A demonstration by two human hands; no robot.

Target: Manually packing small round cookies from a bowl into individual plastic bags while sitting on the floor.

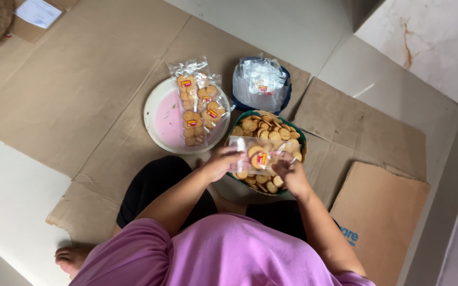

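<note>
Clear plastic bag [258,153] pinched between left hand [219,163] and right hand [292,177], fingers closed on its ends, above green bowl [299,136] of biscuits [263,130] | step: filling; next needs steady grip | beyond: filled packs [200,108] on pink-white plate [163,119], empty bags [261,79]

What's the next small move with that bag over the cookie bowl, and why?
Probably drop another cookie in. The left hand and right hand hold a clear bag flat over the green bowl of cookies, and it looks only partly filled, while the bags on the pink plate look packed along their length. How many cookies are inside the held bag can't be counted from here.
</note>
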